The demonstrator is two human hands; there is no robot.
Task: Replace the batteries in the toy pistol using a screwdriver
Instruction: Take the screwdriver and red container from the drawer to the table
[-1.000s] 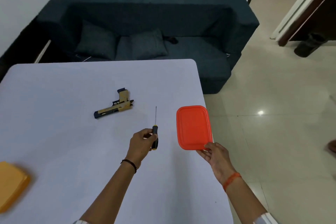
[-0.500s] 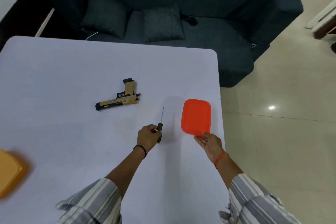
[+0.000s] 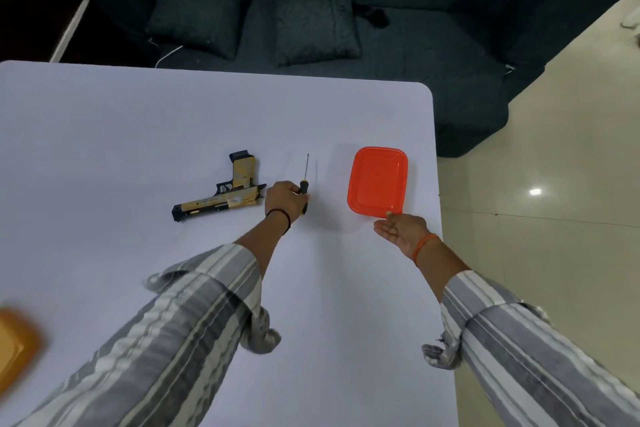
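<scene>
Head view: red lid (image 3: 377, 182) near table (image 3: 104, 135) edge.

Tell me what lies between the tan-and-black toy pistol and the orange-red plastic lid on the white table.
In the head view, the left hand gripping the black-handled screwdriver lies between the tan-and-black toy pistol and the orange-red plastic lid; otherwise bare white table.

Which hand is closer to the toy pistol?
Left. The left hand holds the screwdriver just beside the toy pistol; the right hand is farther off, at the near edge of the red lid.
</scene>
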